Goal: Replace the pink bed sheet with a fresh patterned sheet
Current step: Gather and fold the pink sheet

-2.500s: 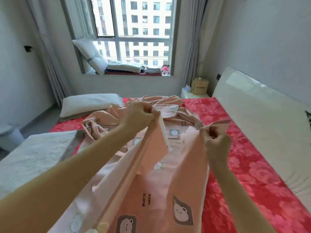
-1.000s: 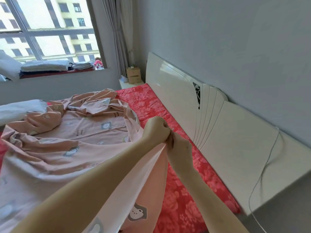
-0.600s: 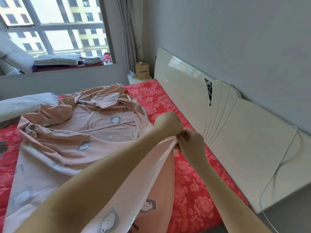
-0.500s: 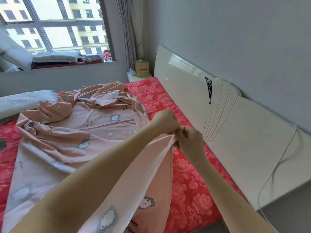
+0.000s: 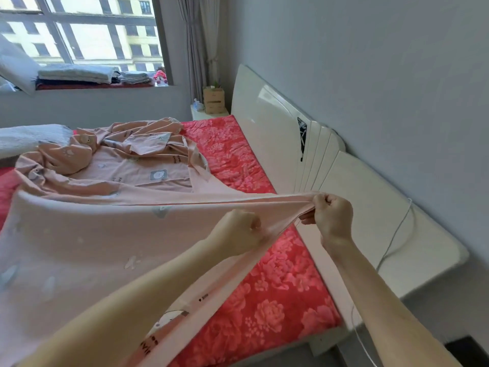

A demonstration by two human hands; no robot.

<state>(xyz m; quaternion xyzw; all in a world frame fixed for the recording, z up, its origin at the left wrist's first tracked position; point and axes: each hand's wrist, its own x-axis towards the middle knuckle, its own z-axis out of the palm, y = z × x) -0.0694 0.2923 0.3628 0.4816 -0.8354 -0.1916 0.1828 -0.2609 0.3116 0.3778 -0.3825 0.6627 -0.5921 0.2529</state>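
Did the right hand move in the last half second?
Yes. The right hand, pinching the pink sheet, has drawn away from the left hand toward the white headboard, which it now overlaps in view.

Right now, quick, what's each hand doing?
Left hand: closed, gripping the pink bear-print sheet.
Right hand: closed, gripping the same sheet's stretched edge.

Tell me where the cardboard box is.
In the head view the cardboard box stands on the white bedside table in the far corner, between the curtain on its left and the headboard on its right.
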